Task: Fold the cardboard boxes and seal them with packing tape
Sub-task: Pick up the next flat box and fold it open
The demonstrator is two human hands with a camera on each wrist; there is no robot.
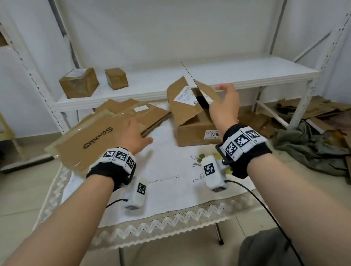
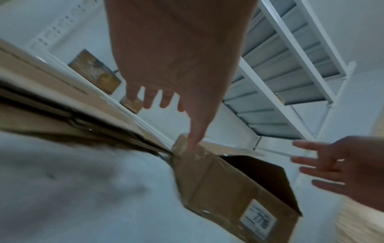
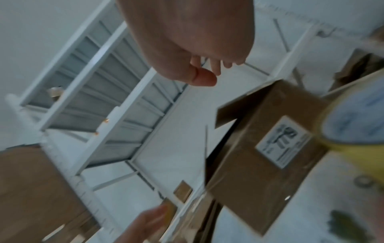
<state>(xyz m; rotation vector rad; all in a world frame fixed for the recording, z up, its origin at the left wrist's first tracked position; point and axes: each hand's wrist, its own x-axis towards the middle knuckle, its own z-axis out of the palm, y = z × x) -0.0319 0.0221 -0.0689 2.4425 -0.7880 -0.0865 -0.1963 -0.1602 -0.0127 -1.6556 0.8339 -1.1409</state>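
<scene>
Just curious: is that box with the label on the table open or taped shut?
Open. The box has its top flaps standing up, showing its dark inside.

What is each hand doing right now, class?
Left hand: open, fingers spread, holding nothing.
Right hand: open, fingers relaxed beside the open box, holding nothing.

Head cam high, facing down/fwd; wrist cams low, close, both on open box (image 2: 228,184).
</scene>
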